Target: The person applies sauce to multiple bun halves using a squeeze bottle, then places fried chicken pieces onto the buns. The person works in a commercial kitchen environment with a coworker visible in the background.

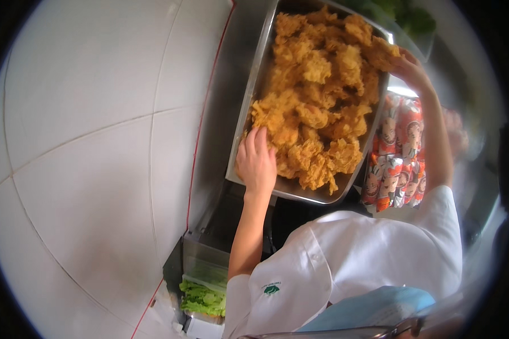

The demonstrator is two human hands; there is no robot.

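Observation:
Before me lies a deep rectangular metal tray heaped with golden battered fried pieces. My left hand reaches over the tray's lower left side, its fingers bent down against the fried pieces there; whether it grips one cannot be told. At the upper right rim, my right hand has its fingers on a large fried piece that lies at the tray's edge. The fingertips of that hand are partly hidden behind the piece.
Wrapped red and white packets are stacked right of the tray, under my right forearm. A tiled wall rises on the left. Lettuce sits in a container at the lower left. Blurred green leaves show at the top right.

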